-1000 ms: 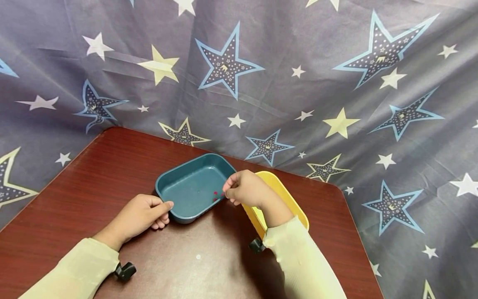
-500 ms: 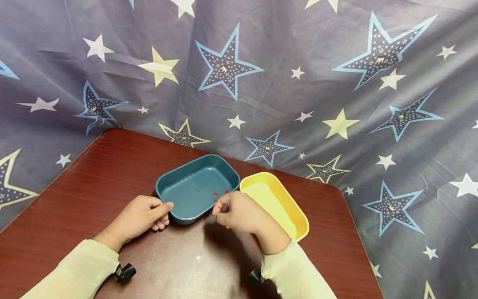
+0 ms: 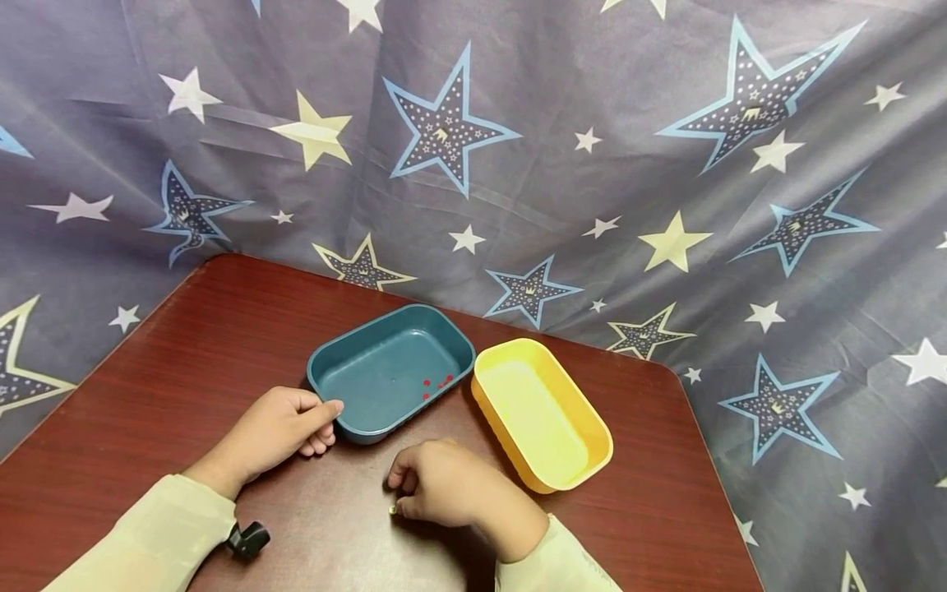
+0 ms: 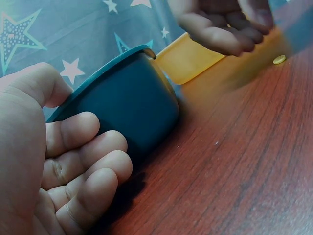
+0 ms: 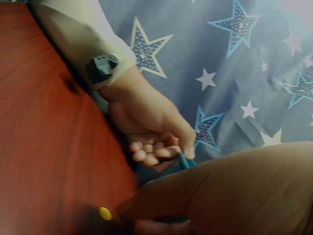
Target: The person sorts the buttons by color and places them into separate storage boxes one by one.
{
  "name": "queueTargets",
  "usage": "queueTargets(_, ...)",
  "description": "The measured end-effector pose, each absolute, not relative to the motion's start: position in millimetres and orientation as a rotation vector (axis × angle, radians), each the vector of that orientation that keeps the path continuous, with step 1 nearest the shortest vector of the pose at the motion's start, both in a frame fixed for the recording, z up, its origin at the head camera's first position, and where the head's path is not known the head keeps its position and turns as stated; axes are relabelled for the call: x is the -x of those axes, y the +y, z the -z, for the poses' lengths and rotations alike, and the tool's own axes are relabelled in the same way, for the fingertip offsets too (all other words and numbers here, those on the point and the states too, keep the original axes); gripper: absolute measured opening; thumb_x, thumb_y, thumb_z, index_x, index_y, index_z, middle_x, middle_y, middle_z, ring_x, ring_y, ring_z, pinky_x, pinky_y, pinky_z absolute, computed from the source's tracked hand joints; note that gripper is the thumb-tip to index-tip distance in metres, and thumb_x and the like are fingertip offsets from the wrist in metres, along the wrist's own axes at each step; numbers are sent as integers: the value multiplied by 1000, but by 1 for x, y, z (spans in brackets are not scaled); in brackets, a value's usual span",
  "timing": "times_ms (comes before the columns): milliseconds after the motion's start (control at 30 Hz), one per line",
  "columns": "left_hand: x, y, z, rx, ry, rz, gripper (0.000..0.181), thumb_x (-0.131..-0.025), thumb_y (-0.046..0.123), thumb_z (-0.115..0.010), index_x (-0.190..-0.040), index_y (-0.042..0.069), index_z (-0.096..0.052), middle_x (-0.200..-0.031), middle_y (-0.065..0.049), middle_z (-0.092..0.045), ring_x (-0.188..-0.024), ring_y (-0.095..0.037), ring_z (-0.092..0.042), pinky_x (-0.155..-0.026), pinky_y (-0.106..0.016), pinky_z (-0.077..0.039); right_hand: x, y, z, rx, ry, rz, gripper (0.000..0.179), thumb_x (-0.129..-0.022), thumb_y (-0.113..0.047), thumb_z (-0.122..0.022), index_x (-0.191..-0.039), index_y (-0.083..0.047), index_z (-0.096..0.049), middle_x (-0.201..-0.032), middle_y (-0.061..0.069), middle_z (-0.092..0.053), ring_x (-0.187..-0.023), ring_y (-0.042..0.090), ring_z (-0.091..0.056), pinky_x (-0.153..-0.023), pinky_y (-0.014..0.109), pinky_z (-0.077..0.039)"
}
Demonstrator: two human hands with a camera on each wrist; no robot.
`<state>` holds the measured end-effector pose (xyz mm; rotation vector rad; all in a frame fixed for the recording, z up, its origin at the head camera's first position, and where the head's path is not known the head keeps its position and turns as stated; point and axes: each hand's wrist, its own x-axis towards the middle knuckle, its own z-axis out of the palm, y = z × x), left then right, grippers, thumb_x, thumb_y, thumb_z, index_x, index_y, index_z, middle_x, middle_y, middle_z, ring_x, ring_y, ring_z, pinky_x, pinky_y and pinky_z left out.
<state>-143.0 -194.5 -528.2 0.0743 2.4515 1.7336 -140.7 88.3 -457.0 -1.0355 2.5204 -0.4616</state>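
Observation:
My left hand point(image 3: 284, 423) grips the near left corner of a teal plastic container point(image 3: 370, 382), with the thumb over the rim and fingers curled below, as the left wrist view shows. On the table, a small round yellow disc point(image 4: 279, 59) lies flat. My right hand point(image 3: 451, 485) is low over the table by that disc, fingers loosely bent; in the right wrist view a fingertip is close beside the yellow disc point(image 5: 105, 213). Nothing shows between its fingers. Several tiny red pieces point(image 3: 426, 383) lie inside the teal container, near its right front wall.
A yellow container point(image 3: 547, 419) stands to the right of the teal one, close to its right end, with no contents visible. Both sit on a reddish-brown wooden table point(image 3: 244, 329). A grey star-patterned cloth point(image 3: 562, 197) hangs behind the table.
My right hand has moved from over the teal container's right end, left and down toward the table's front, to the small disc. My left hand has stayed on the rim.

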Motion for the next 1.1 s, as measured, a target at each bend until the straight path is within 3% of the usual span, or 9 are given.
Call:
queueTargets(400,142,-193,526,-64,2437,-1745,48,-104,44,-66,-75,7,-75,-69,-8,-72,-64,-21,-72,-59,-35,-62,131,83,467,1072,2562,346,15,-84,-22,-85,-92,-29,-74,-75,-22,-61,-71,-7,-51,-71,14,-43)
queueTargets(1100,143,-193,525,-71,2451,-1728,48,-104,45,-66,-76,8,-75,-70,-7,-73,-64,-21,-72,-59,-35,-62,131,82,475,1105,2585,366,17,-82,-16,-83,-82,-27,-69,-66,-22,-52,-65,-4,-48,-64,14,-39)
